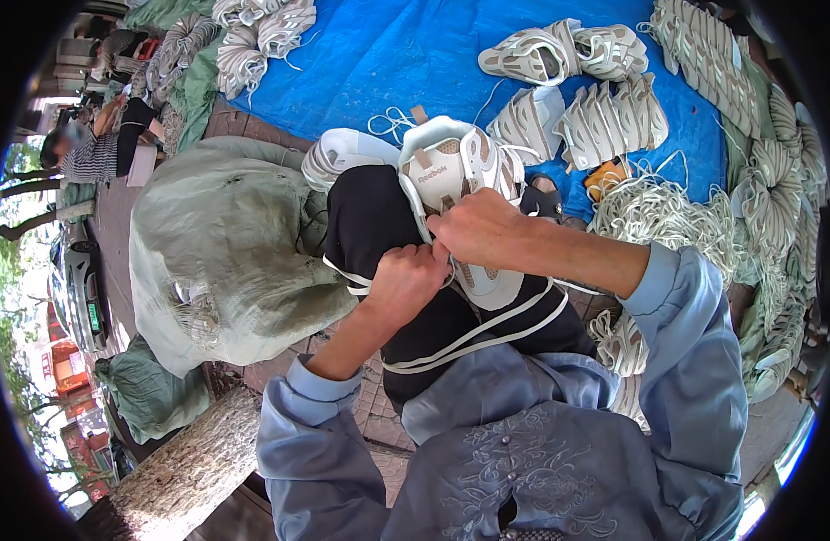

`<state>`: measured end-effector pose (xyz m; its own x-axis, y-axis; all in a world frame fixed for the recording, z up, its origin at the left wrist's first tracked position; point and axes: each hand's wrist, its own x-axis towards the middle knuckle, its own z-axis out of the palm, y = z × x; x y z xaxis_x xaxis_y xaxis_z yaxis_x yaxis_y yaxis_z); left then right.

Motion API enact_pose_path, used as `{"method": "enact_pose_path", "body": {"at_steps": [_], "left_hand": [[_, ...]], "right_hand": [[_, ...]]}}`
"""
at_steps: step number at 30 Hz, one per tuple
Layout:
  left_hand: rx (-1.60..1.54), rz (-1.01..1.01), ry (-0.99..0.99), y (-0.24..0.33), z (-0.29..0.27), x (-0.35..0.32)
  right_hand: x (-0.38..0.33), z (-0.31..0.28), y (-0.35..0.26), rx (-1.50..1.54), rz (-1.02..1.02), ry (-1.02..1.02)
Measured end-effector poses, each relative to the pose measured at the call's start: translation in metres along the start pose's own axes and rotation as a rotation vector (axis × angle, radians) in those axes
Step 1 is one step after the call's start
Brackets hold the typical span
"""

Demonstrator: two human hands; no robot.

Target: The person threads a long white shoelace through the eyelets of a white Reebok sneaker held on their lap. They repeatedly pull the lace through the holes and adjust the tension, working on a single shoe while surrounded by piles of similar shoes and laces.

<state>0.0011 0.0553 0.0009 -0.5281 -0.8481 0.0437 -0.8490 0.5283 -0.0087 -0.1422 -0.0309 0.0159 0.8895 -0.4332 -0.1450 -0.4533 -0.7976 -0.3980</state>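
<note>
White sneaker propped on black-trousered knee, frame centre; white lace pinched in closed left hand, right hand clenched at eyelets; lacing judged underway, steady threading needed next

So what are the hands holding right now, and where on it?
A white shoe upper resting on the knee. Both hands, left hand and right hand, grip it at its near end; the exact spot is hidden.

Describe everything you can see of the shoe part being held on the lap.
The shoe upper is white with beige mesh panels, looks synthetic, and has no sole. It lies open side up on the person's black-trousered knee, tongue pointing away. The left hand and right hand pinch its near edge.
</note>
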Motion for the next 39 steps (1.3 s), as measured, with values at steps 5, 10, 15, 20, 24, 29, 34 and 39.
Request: {"method": "enact_pose_path", "body": {"at_steps": [5, 10, 15, 20, 24, 29, 34, 39], "left_hand": [[-0.004, -0.019, 0.021, 0.004, -0.001, -0.001], [-0.013, -0.033, 0.070, 0.004, -0.003, 0.000], [-0.029, -0.080, 0.095, 0.008, 0.001, 0.000], [-0.045, -0.086, 0.110, 0.007, 0.001, 0.004], [-0.130, -0.113, 0.092, 0.006, -0.004, 0.007], [-0.164, -0.135, 0.095, 0.009, -0.004, 0.012], [-0.206, -0.161, 0.061, 0.010, -0.005, 0.013], [-0.278, -0.155, 0.043, 0.006, -0.006, 0.014]], "right_hand": [[-0.004, 0.005, 0.005, 0.224, 0.068, -0.008], [-0.003, 0.010, 0.009, 0.405, 0.101, -0.039], [-0.009, 0.011, 0.008, 0.364, 0.149, 0.001], [-0.011, 0.014, 0.014, 0.337, 0.093, 0.055], [-0.019, 0.022, 0.009, 0.224, 0.040, 0.165], [-0.022, 0.026, 0.015, 0.255, 0.010, 0.263], [-0.027, 0.026, 0.014, 0.196, 0.014, 0.302], [-0.025, 0.026, 0.015, 0.224, 0.031, 0.253]]}}
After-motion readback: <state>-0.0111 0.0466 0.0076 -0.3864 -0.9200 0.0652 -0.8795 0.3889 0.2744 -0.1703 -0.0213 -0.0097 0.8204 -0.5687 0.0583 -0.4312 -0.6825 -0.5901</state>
